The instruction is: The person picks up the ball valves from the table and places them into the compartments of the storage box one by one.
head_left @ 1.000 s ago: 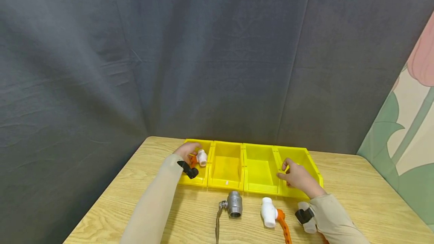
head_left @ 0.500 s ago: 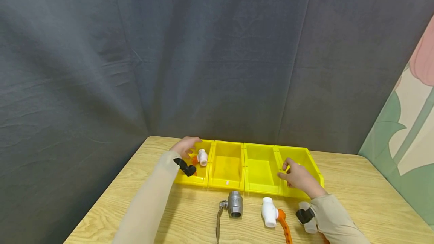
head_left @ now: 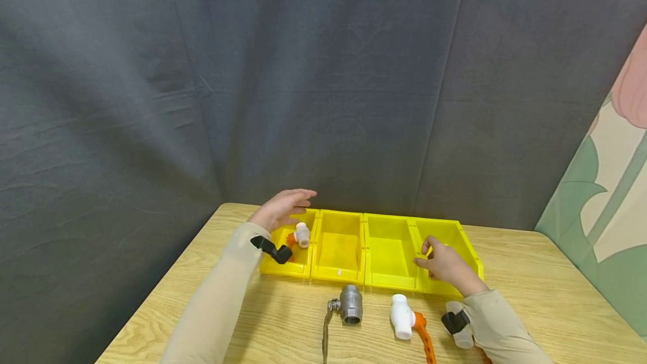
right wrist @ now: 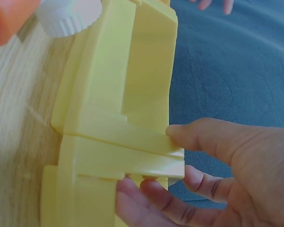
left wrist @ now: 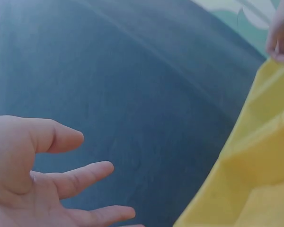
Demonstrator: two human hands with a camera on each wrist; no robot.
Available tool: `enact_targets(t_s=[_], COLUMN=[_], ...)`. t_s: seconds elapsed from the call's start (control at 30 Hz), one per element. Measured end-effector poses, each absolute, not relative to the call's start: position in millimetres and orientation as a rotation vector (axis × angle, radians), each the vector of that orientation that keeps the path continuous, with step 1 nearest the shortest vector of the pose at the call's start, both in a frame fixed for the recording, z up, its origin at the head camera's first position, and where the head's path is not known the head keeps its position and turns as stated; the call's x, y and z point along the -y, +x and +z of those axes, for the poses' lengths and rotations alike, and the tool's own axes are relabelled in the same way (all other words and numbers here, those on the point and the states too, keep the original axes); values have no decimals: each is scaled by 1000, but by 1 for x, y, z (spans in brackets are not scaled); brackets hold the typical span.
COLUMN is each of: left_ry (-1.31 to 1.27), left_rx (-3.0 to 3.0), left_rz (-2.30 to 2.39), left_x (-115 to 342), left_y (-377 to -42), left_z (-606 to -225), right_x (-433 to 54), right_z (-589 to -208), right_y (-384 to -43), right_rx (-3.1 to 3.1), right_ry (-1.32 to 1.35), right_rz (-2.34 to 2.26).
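Head view: my left grip, fingers spread, holding nothing, is nearer the white plastic valve with orange handle, lying below and rightward inside the leftmost yellow plastic bin, body front-to-back. My right grip pinches adjoining bin walls.

Left fingers spread, right fingers curled

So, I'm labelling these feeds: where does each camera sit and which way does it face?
Head: on the head, facing forward and down at the yellow bins; left hand, right hand and forearms show.
Left wrist: on that wrist, facing past the left hand to the dark curtain; right hand partly shows.
Right wrist: on that wrist, facing the right hand at the yellow bins; left hand partly shows.
Shared by both wrist views: yellow bins, dark curtain.
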State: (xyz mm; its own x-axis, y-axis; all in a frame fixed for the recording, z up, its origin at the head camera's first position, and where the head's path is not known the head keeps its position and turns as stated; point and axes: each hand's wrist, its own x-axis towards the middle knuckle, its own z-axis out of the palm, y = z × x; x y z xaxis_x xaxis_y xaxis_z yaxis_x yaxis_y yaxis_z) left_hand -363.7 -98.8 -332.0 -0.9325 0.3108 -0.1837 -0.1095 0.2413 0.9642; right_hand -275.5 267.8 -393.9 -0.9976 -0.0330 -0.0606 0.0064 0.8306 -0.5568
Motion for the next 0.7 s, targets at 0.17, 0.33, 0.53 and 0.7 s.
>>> enact_targets(t_s=[0.17, 0.33, 0.53, 0.7], left_ry=[301, 414, 571, 674], left_rx=[-2166, -2087, -2037, -1978], left_rz=[1739, 1757, 1716, 1691], left_x=[90, 85, 79, 71], left_y=[-344, -326, -307, -299], left_z=[-325, -325, -331, -342], right_x=[-268, -268, -269, -270], right_z=[-394, -394, -393, -393], right_y=[-275, -276, -275, -275], right_rx=[-2947, -2942, -2942, -2944], right_ry=[-28, -27, -47, -46], right_rz=[-882, -885, -893, -883])
